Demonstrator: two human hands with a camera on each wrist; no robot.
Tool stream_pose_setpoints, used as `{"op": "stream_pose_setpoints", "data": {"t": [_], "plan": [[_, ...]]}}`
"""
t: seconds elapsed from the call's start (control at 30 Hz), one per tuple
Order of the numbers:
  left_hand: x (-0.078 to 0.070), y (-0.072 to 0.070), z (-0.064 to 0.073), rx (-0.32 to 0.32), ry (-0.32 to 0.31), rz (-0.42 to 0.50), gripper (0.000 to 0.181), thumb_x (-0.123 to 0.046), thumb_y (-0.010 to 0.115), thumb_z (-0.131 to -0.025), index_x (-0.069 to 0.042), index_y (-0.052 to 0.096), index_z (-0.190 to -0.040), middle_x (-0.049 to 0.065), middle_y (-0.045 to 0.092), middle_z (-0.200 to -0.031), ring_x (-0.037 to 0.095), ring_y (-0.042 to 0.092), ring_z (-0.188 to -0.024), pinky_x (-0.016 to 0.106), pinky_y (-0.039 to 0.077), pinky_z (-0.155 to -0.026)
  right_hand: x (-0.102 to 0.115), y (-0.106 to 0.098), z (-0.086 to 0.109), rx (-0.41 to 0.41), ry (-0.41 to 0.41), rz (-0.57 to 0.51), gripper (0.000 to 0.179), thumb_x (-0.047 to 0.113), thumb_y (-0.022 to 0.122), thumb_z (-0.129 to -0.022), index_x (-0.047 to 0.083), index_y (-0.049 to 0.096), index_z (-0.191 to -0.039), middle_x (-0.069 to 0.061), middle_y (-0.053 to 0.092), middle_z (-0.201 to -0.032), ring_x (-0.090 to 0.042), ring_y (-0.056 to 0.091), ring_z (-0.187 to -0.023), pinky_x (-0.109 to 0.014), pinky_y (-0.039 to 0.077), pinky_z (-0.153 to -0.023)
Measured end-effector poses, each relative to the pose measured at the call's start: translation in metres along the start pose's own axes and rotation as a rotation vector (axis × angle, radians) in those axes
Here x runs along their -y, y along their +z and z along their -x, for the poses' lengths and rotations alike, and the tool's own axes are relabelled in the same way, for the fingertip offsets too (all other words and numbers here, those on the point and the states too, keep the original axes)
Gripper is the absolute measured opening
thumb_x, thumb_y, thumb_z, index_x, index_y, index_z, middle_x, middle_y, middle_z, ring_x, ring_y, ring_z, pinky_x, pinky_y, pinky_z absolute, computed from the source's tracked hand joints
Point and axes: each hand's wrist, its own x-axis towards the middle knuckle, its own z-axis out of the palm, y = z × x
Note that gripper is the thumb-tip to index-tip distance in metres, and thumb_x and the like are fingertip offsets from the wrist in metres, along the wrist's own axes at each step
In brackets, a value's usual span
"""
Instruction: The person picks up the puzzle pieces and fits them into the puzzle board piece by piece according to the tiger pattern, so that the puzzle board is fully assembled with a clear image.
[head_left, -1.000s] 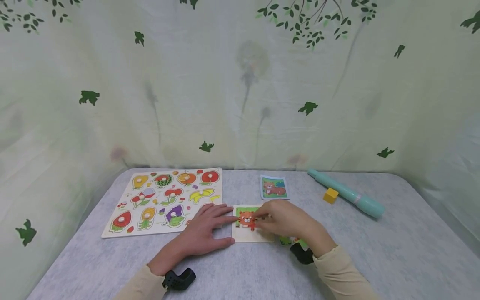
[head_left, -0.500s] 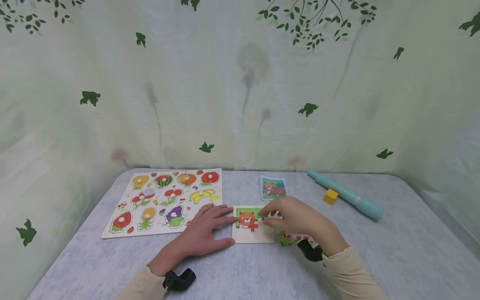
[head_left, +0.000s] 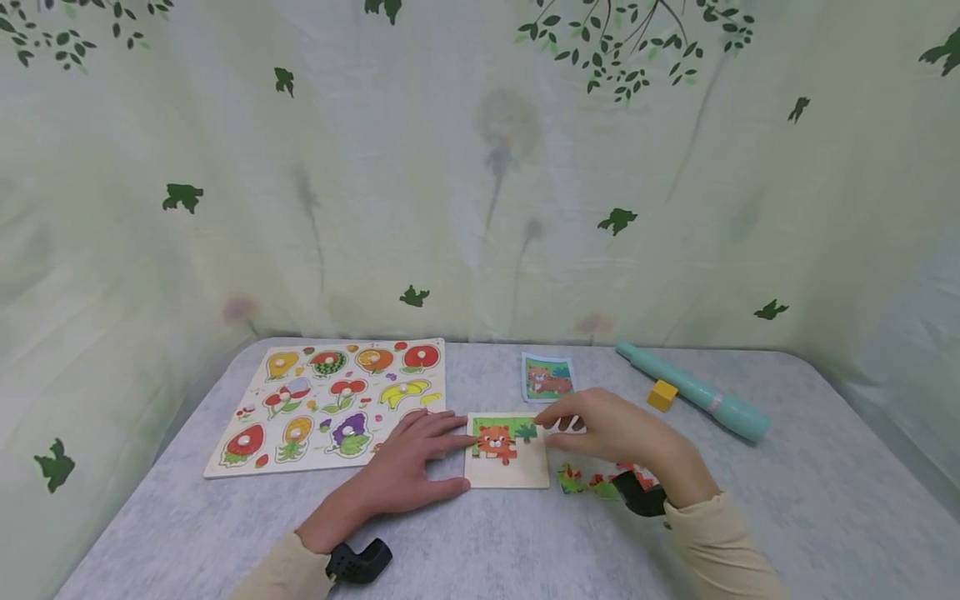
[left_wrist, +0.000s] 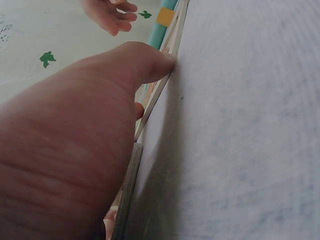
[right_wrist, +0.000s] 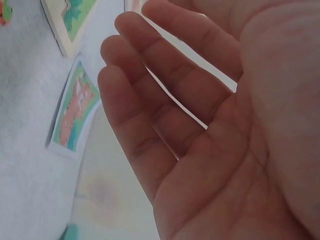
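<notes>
A small square wooden puzzle tray (head_left: 510, 477) lies in the middle of the table. Its top half holds an orange tiger's face, green background and a dark green tree piece; the lower part is bare wood. My left hand (head_left: 408, 467) lies flat with fingers spread, thumb and fingertips touching the tray's left edge. My right hand (head_left: 615, 429) hovers at the tray's right side, fingers loosely bent; the right wrist view shows nothing in its palm (right_wrist: 210, 190). Loose red and green puzzle pieces (head_left: 570, 478) lie right of the tray, partly hidden under the right wrist.
A fruit puzzle board (head_left: 321, 450) lies on the left, partly under the left hand. Behind the tray is a picture card (head_left: 547, 380) of an animal. A yellow cube (head_left: 662, 396) and a teal bat-shaped stick (head_left: 693, 393) lie at the back right. A leaf-printed curtain hangs behind.
My right hand has drawn back to the right from over the tray, uncovering the tree piece at its upper right and more loose pieces. The left hand has stayed put.
</notes>
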Motion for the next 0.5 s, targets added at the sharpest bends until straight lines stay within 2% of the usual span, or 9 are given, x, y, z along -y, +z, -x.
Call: {"op": "stream_pose_setpoints", "data": {"t": [0.2,0.5], "plan": [[0.0,0.0,0.001,-0.007,-0.001,-0.007,0.054,-0.048,0.074,-0.091,-0.026,0.066,-0.14,0.003,0.055,-0.153,0.025,0.044,-0.146,0.057,0.024,-0.123,-0.005,-0.005,0.004,-0.001,0.004,-0.018,0.031,0.024,0.074,-0.097,0.012,0.074,-0.126,-0.001,0.075,-0.118,-0.012,0.067,-0.1,-0.037,0.06,-0.088],[-0.001,0.0,0.001,-0.014,0.02,-0.003,0.054,-0.049,0.072,-0.093,-0.025,0.065,-0.141,0.005,0.055,-0.152,0.028,0.045,-0.145,0.059,0.026,-0.12,-0.015,-0.009,0.007,0.009,0.017,-0.061,0.03,0.026,0.076,-0.095,0.012,0.076,-0.122,-0.001,0.075,-0.117,-0.01,0.066,-0.098,-0.033,0.06,-0.087]]}}
